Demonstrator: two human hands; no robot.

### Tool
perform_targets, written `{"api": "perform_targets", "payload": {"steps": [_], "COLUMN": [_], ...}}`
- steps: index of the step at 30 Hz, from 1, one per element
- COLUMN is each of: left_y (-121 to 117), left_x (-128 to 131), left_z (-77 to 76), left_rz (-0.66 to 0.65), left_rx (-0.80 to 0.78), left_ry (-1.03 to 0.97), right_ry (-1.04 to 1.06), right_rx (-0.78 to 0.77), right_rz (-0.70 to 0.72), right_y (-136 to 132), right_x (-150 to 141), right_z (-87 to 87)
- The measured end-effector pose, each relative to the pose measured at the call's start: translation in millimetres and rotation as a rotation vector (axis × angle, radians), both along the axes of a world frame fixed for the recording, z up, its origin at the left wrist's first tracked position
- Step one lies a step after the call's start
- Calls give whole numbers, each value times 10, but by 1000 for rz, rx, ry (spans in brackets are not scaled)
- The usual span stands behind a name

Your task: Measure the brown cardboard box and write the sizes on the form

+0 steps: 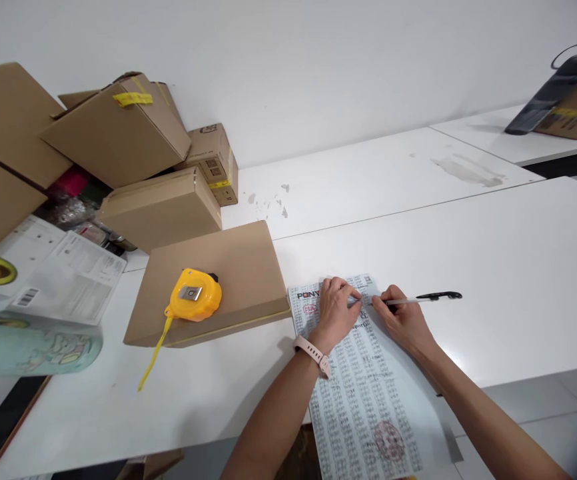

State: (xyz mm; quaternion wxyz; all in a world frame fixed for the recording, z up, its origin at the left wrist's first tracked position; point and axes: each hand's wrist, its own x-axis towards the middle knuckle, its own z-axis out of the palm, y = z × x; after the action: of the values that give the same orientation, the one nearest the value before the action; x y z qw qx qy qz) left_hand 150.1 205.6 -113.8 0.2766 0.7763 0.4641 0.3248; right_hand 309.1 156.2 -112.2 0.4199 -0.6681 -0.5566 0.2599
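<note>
A printed paper report (356, 380), with dense grey lettering and a round red stamp, lies over the table's front edge. My left hand (336, 308), a pale pink watch band on its wrist, rests on the report's upper part. Its fingers are curled, thumb and forefinger close together; whatever is between them is too small to make out. My right hand (404, 320) grips a pen (438, 295) with a clear barrel and black cap end pointing right. The pen's other end is near my left fingertips, at the top of the report.
A yellow tape measure (196, 295), its tape partly out, sits on a flat cardboard box (238, 260). More cardboard boxes (118, 133) pile up at the left, behind a pale green bottle (43, 348). A dark bottle (553, 93) stands far right on the white table (518, 253).
</note>
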Motion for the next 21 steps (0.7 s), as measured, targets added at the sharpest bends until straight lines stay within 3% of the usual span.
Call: {"api": "perform_targets", "payload": {"steps": [21], "left_y": [-3], "left_x": [-2], "left_z": [-8], "left_rz": [-4], "left_rx": [0], "left_ry": [-6], "right_ry": [10], "right_rx": [-6], "right_rz": [-26], "right_y": [-8], "right_x": [-16], "right_z": [30]}}
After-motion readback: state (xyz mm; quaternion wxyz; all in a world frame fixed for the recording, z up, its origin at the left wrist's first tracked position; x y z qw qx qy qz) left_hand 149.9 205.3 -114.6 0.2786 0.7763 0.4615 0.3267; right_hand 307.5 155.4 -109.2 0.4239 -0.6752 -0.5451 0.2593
